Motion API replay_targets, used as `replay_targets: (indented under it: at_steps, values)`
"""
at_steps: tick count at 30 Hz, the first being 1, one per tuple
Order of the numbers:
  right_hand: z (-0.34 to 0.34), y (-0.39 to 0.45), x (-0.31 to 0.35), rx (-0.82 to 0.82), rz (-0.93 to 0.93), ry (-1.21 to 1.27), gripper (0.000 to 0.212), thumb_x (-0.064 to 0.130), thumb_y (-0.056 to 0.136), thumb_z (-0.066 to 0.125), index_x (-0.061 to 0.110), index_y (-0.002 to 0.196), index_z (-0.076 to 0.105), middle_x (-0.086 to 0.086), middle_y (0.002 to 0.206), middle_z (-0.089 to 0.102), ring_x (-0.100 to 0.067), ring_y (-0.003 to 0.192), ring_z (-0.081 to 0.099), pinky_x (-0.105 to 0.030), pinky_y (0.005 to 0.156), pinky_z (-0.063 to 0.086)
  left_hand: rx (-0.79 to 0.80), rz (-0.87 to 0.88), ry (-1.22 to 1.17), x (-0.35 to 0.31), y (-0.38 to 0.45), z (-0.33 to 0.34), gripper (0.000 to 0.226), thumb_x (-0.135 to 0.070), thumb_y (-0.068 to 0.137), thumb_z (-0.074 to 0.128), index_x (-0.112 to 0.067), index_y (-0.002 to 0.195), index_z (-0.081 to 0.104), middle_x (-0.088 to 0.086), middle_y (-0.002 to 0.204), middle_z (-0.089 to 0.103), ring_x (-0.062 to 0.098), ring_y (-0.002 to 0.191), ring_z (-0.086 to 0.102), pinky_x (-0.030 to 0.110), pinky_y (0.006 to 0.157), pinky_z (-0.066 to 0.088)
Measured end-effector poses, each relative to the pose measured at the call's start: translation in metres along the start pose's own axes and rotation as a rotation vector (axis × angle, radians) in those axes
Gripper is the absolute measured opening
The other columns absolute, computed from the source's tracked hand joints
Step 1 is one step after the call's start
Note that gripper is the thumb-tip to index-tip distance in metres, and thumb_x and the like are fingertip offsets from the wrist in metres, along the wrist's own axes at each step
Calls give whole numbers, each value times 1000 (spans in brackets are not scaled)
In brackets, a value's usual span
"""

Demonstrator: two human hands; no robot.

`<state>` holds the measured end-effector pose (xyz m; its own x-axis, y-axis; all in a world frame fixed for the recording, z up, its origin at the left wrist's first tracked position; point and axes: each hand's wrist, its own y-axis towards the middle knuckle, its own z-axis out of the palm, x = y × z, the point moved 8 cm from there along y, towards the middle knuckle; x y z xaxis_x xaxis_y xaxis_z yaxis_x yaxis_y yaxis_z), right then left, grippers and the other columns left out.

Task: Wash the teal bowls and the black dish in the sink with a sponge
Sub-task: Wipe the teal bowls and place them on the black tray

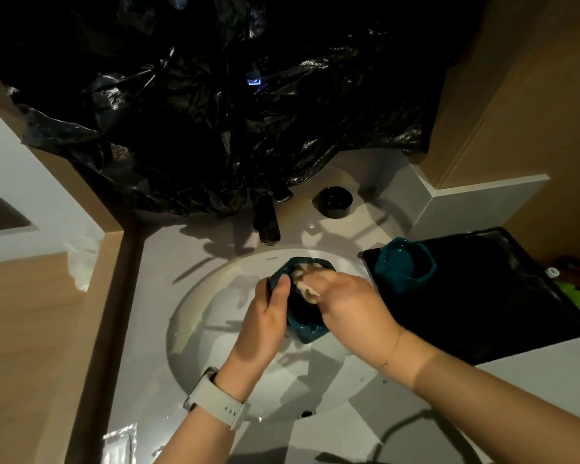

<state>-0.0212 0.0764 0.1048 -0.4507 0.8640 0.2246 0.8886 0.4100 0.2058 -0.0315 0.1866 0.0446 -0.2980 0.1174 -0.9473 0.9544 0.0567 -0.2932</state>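
Over the white sink basin (pixel 201 333), my left hand (pixel 268 316) grips the rim of a teal bowl (pixel 307 331), thumb on its edge, and holds it tilted. My right hand (pixel 345 306) pinches a pale sponge (pixel 303 277) and presses it inside that bowl. A second teal bowl (pixel 404 264) lies on its side on a black tray (pixel 489 303) to the right of the sink. A small black dish (pixel 335 201) sits on the counter behind the basin, right of the tap.
A dark tap (pixel 267 222) stands at the back of the basin. Crumpled black plastic sheeting (pixel 215 112) hangs over the wall above it. Grey counter (pixel 365 426) surrounds the sink; a clear plastic wrapper (pixel 119 443) lies at the front left.
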Motion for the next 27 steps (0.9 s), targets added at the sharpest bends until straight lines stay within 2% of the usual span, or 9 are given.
replay_targets:
  at_steps: [2, 6, 9, 11, 14, 18, 21, 23, 27]
  values:
    - [-1, -5, 1, -64, 33, 487, 28, -7, 74, 64, 20, 82, 72, 8, 86, 70, -11, 79, 63, -19, 75, 50, 12, -33, 28, 2, -2, -1, 30, -40, 102, 41, -16, 116, 52, -1, 104, 65, 18, 101, 64, 48, 96, 53]
    - [22, -15, 13, 328, 23, 770, 28, 1, 79, 68, 27, 72, 73, 16, 73, 69, 0, 71, 61, -17, 73, 46, 34, -69, 140, 12, -3, -8, 36, -43, 103, 40, -13, 113, 58, 2, 104, 66, 19, 102, 63, 40, 96, 50]
    - [23, -22, 3, 573, 34, 636, 21, 7, 79, 72, 16, 97, 77, 4, 98, 75, -4, 91, 66, -16, 87, 49, 81, -64, 171, 12, -5, -3, 34, -41, 102, 41, -16, 115, 59, 0, 107, 66, 16, 101, 63, 37, 94, 51]
    - [20, -17, -6, 611, -31, 308, 11, 10, 81, 64, 11, 83, 75, -5, 86, 72, -19, 84, 65, -27, 77, 51, 98, -68, 209, 14, -8, 4, 39, -45, 101, 42, -16, 123, 55, 0, 114, 64, 17, 107, 60, 34, 93, 48]
    - [8, -4, -4, 375, 28, -63, 15, 7, 83, 53, 6, 69, 54, -12, 72, 54, -31, 69, 51, -30, 59, 39, 94, -82, 168, 14, -11, 10, 40, -48, 101, 40, -17, 124, 51, 0, 114, 63, 18, 107, 60, 33, 93, 49]
    - [11, -8, 13, 64, -9, 214, 25, -3, 73, 51, 10, 83, 70, -4, 79, 68, -20, 68, 63, -20, 61, 44, 81, -137, 125, 16, -8, 6, 47, -56, 98, 40, -14, 114, 54, 4, 106, 66, 23, 103, 65, 48, 95, 53]
    - [15, -15, 15, 193, 70, 611, 24, -2, 78, 62, 18, 80, 75, 15, 76, 69, 1, 72, 59, -5, 70, 38, 110, -166, 93, 23, -2, 0, 74, -74, 77, 40, -13, 111, 64, 10, 104, 72, 24, 98, 69, 44, 82, 58]
    - [12, -17, 16, 308, 121, 658, 22, 1, 77, 69, 20, 86, 77, 19, 80, 70, 2, 75, 60, -8, 76, 43, 110, -172, 83, 20, 0, -3, 65, -68, 87, 40, -14, 114, 63, 8, 106, 72, 22, 98, 68, 39, 79, 57]
    - [10, -3, -14, 623, 340, 208, 21, 14, 82, 68, 16, 103, 73, -6, 95, 66, -21, 86, 62, -24, 79, 51, 102, -116, 85, 9, -2, 1, 42, -48, 101, 42, -17, 126, 55, 3, 118, 66, 20, 110, 62, 47, 100, 50]
